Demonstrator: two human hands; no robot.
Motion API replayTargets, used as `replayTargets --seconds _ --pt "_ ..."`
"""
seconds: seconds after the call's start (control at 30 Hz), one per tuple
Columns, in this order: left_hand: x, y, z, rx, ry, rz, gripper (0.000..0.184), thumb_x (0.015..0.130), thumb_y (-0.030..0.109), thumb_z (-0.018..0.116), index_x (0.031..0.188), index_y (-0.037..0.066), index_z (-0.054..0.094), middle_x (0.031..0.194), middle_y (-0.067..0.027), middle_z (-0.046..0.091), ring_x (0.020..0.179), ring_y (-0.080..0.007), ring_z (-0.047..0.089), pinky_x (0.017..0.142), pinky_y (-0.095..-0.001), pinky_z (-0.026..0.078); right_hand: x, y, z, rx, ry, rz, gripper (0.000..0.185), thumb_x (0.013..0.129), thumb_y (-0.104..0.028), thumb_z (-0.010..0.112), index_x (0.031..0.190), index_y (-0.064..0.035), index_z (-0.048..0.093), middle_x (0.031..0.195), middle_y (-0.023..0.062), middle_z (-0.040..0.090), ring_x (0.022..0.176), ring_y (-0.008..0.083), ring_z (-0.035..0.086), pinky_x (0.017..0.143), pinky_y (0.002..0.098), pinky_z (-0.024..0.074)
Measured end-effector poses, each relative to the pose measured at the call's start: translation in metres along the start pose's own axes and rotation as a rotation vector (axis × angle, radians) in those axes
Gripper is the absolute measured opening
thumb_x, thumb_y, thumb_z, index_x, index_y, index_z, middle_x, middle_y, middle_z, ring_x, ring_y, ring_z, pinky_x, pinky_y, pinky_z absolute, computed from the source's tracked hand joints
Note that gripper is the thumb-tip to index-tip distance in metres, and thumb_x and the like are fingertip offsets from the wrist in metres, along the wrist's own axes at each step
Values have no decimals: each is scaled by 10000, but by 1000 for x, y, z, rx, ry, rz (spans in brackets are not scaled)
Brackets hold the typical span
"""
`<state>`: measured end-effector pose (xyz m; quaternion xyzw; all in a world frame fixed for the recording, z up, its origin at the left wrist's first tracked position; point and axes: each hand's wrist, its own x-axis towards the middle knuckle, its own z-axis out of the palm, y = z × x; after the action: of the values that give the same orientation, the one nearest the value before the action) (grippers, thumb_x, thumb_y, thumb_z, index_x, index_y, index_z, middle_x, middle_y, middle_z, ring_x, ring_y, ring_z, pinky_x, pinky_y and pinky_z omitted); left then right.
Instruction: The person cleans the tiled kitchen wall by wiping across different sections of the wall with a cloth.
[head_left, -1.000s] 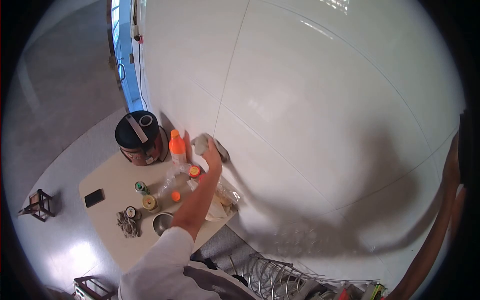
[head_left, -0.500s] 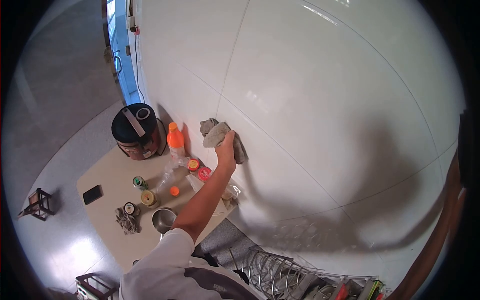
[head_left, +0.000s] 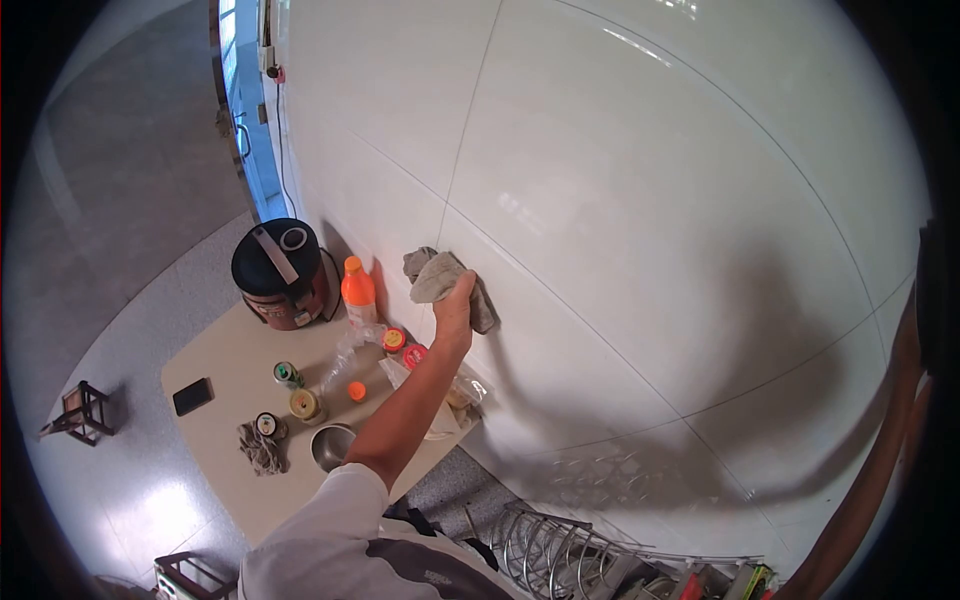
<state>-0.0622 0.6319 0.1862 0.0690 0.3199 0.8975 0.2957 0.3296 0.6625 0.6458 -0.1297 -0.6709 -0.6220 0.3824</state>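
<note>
Cloth [head_left: 438, 277]: grey-brown, crumpled, folds bunched against white wall [head_left: 620, 230]. Left hand [head_left: 456, 305] clasps it; right hand [head_left: 906, 345] unclear.

1. Glossy white wall [head_left: 620, 220] with thin dark seams, from 12 round to 4 o'clock.
2. Bright reflections [head_left: 637, 46] on it near 1 o'clock; a broad, soft shadow [head_left: 765, 350] past 3.
3. Blue door [head_left: 258, 165] with a handle, between 10 and 11.
4. Dull grey surface [head_left: 130, 140] towards 10.
5. Pale speckled floor [head_left: 150, 345] near 9; white glare [head_left: 163, 512] at 8.
6. Beige table [head_left: 230, 350] at 8.
7. Small dark stool [head_left: 82, 412] between 8 and 9.
8. Metal wire rack [head_left: 560, 550] between 5 and 6.
</note>
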Motion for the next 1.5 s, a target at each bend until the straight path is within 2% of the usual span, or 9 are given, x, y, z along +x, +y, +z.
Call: replayTargets --seconds 0.17,0.23,0.73,0.93,1.03,1.5 --pt "-1 1 1 -23 -31 -4 266 839 97 666 1047 112 501 926 17 520 836 -92 522 741 -271 456 0 2 0 -10 -5 -4 421 906 -188 420 1258 20 521 1330 262 454 1228 409 428 1025 556 313" --pt "-1 1 4 -31 11 11 283 834 80 675 1063 86 509 957 -3 542 865 -108 541 760 -279 464 0 1 -1 -12 -8 -5 421 907 -189 419 1258 21 521 1330 262 454 1228 410 428 1024 557 314" --pt "6 -4 -8 -9 -30 -12 273 834 76 669 1056 81 511 954 -6 545 857 -111 544 761 -276 465 1 -2 -1 -38 -4 -1 429 929 -236 414 1250 28 522 1319 270 460 1223 414 431 1027 560 310" --pt "5 -3 -4 -7 7 -5 273 838 82 670 1062 78 514 959 -4 548 863 -110 545 771 -276 465 -2 3 3 7 -20 24 429 924 -222 415 1257 30 514 1322 274 456 1228 421 425 1029 561 306" --pt "6 -3 -7 -17 -11 23 287 833 99 691 1062 76 519 963 -3 550 867 -107 545 772 -277 465 -5 10 6 -14 25 -46 425 919 -205 412 1257 31 514 1325 275 454 1232 422 422 1029 560 306" --pt "4 0 -3 -11 -12 2 281 828 95 696 1050 83 524 960 0 549 858 -109 543 763 -279 464 -1 -1 -1 -24 -20 18 423 901 -177 417 1258 23 524 1327 266 462 1234 417 425 1027 558 312"
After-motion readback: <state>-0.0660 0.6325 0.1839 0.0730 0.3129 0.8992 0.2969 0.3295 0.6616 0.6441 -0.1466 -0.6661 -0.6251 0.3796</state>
